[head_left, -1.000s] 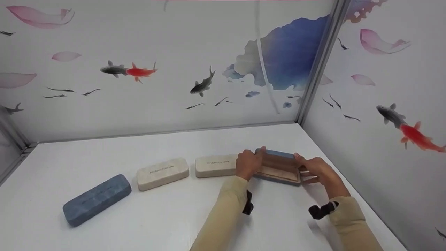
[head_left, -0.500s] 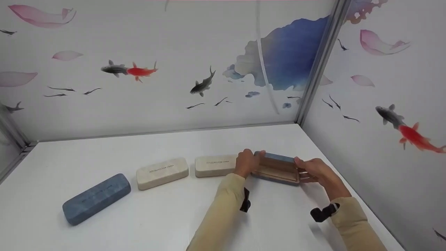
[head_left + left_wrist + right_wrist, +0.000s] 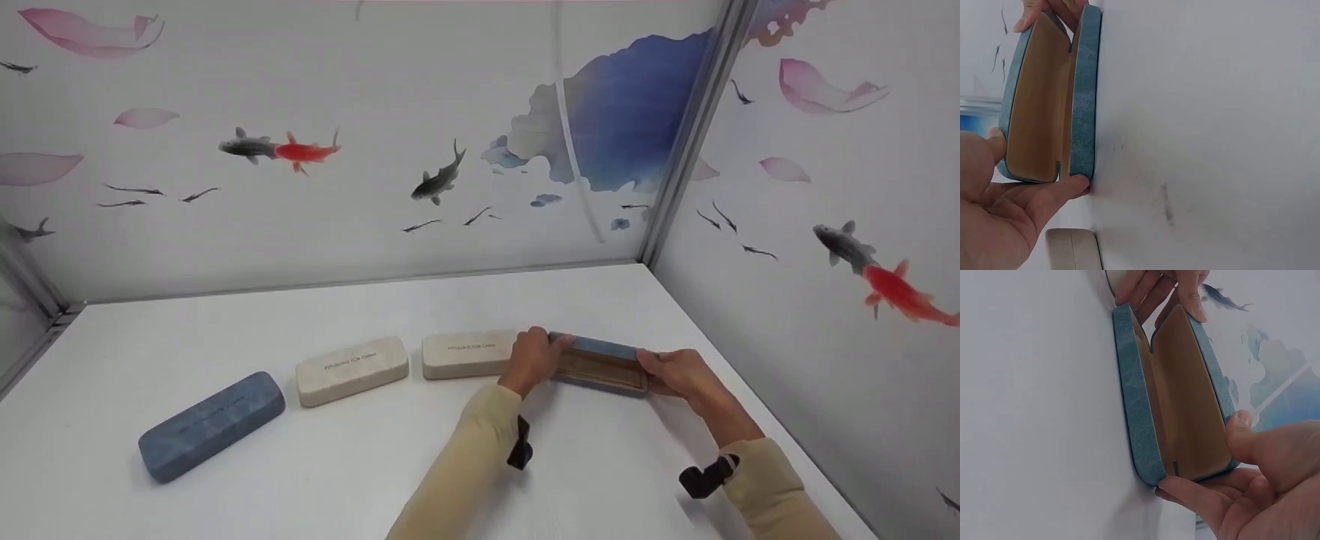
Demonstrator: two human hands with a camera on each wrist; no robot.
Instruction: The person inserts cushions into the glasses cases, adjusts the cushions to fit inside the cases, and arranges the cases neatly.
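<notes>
A blue glasses case (image 3: 609, 349) with a tan-brown lining stands partly open at the right of the table, with nothing inside it. My left hand (image 3: 529, 360) grips its left end, thumb (image 3: 997, 143) on the lid's edge and a forefinger against the base. At the opposite end, my right hand (image 3: 684, 375) holds it likewise, the thumb (image 3: 1241, 430) on the lid and fingers by the base corner. Both wrist views show the lid tilted up from the base, forming a V-shaped gap. Just left of my left hand lies a closed cream glasses case (image 3: 469, 355).
Another closed cream case (image 3: 352, 371) and a closed blue case (image 3: 212, 427) lie further left on the white table (image 3: 315, 480). A fish-patterned panel (image 3: 862, 172) rises close at the right, and a similar one stands behind.
The lid of the blue case has come down over its base, so less of the lining shows. Both hands have kept their hold on its ends.
</notes>
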